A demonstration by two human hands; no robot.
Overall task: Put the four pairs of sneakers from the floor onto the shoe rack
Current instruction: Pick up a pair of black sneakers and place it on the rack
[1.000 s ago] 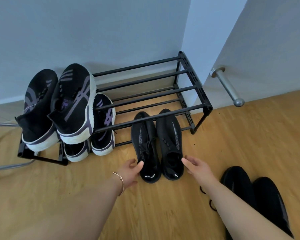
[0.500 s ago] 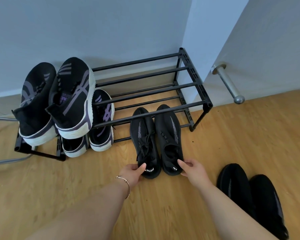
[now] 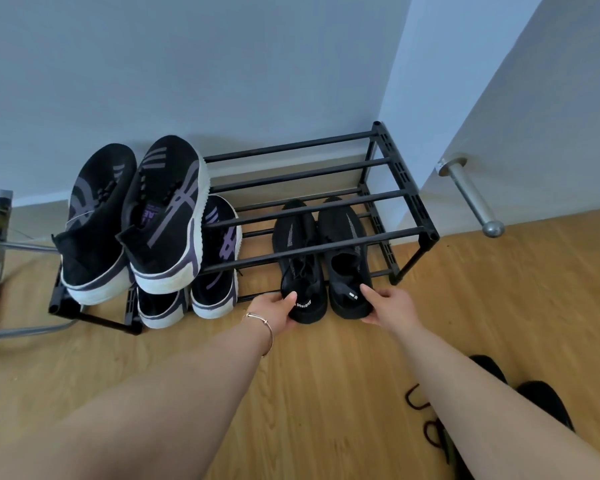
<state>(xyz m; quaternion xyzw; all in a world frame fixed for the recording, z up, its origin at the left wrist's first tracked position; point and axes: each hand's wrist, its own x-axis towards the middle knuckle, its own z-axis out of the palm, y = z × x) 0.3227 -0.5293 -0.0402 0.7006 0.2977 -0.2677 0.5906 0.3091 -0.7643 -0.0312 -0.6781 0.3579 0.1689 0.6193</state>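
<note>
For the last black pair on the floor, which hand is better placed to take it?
The right hand. The last black pair lies beside the right forearm; the left hand is on the far side.

Two bare forearms reach forward toward the shoe rack (image 3: pixel 409 202). The left hand (image 3: pixel 274 308), a thin bracelet on its wrist, grips the heel of one black sneaker (image 3: pixel 300 271); the right hand (image 3: pixel 388 304) grips the other sneaker (image 3: pixel 347 261) beside it.
</note>
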